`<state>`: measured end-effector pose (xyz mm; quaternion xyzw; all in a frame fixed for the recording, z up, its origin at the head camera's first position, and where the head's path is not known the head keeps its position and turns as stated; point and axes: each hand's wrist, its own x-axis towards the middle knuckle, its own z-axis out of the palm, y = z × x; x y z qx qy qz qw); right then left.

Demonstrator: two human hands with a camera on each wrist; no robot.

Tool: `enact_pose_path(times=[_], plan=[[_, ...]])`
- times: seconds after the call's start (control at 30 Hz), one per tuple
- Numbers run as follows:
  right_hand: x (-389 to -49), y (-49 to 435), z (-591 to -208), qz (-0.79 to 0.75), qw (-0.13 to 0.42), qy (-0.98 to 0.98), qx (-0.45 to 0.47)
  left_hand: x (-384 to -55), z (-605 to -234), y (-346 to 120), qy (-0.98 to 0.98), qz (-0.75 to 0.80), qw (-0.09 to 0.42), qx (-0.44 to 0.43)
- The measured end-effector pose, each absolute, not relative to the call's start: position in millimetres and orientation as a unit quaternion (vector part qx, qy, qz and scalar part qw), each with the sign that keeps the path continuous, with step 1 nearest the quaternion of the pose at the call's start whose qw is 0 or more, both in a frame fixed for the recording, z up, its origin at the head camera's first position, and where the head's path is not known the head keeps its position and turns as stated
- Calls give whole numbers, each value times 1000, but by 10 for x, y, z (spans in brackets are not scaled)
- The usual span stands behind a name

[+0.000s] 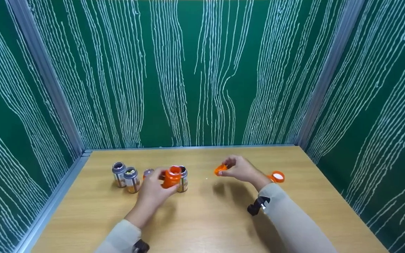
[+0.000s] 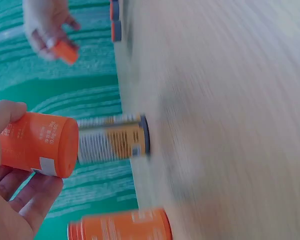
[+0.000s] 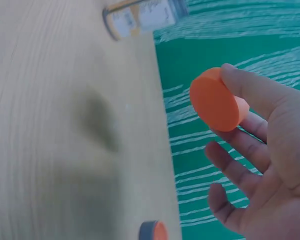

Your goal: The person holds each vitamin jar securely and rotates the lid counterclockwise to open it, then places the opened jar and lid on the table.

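My left hand (image 1: 155, 189) grips an orange bottle (image 1: 172, 177) around its side and holds it above the table, its uncovered mouth facing up. In the left wrist view, white print and a pale label show on the same bottle (image 2: 37, 142). My right hand (image 1: 239, 170) pinches an orange cap (image 1: 220, 170) between thumb and fingers, in the air to the right of the bottle. The flat top of that cap (image 3: 215, 100) shows in the right wrist view. Close behind the held bottle stands a labelled jar with a grey rim (image 1: 183, 181), partly hidden by it.
Two grey-rimmed jars (image 1: 119, 174) stand open on the table's left side. Another orange bottle (image 2: 122, 226) stands near my left hand, mostly hidden in the head view. Loose caps (image 1: 278, 176) lie beyond my right wrist. Green panels (image 1: 195, 133) with white lines enclose the table (image 1: 202, 225).
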<state>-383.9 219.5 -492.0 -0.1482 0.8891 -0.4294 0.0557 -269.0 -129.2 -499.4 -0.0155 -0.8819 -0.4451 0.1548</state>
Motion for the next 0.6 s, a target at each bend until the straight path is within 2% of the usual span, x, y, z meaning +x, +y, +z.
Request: enact_pose_path(times=[0.3, 0.6], plan=[[-3959, 2318, -5169, -424, 27, 904, -48, -2506, -5060, -1991, -849, -514, 107, 61], [-4113, 2347, -5395, -368, 41, 929, -29, -2398, -5243, -2625, -864, -476, 119, 111]])
